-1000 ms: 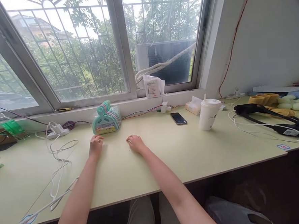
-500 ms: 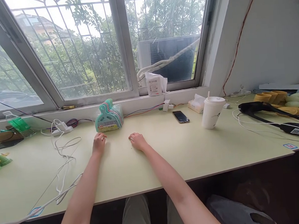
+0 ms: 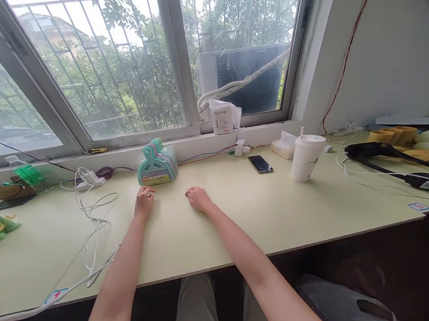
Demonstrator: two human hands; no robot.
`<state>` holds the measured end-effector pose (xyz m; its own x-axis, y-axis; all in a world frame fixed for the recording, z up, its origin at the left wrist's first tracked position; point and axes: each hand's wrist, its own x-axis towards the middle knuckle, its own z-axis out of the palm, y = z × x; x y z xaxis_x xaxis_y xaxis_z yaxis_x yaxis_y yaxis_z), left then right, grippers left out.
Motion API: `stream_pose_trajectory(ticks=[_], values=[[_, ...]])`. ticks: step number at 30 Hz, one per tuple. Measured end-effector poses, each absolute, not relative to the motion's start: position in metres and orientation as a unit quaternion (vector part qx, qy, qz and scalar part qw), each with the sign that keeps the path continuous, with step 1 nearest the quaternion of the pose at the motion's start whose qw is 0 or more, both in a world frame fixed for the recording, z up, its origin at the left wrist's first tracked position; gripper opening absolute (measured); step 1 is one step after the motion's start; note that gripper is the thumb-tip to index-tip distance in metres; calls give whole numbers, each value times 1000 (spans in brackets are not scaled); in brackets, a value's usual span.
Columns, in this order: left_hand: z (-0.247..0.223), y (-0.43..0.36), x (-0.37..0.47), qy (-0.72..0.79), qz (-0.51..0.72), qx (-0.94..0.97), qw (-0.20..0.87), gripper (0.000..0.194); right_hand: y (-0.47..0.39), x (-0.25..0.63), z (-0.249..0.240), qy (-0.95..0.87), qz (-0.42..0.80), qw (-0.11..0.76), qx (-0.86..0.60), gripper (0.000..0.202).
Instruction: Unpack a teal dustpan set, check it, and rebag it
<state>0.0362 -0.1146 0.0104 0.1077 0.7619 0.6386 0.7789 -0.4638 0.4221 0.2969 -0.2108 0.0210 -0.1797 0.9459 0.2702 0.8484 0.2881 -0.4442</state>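
Pack (image 3: 156, 165) of thin plastic pcs stands at table's (image 3: 176, 245) far side, left of ctr; prob. light, fairly stiff, wrap (image 3: 170, 156) maybe slippery, so best hold prob. low on both sides. Hands apart: L hand (image 3: 145, 201) loosely curled, fingers parted, just near side of pack, contact unclear; R hand (image 3: 198, 199) palm-down, can't tell if holding anything. Pack's back hidden, label (image 3: 157, 180) too small to read.
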Motion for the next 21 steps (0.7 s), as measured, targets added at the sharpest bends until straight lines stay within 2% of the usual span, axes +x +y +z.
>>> stream_pose_trajectory(ticks=[6,21], values=[[11,-117,38,-516,-413,-750,26,38,-208,297,19,-762,93,257,-586,32],[9,-116,35,-507,-409,-759,5,24,-203,295,14,-759,101,261,-588,32]])
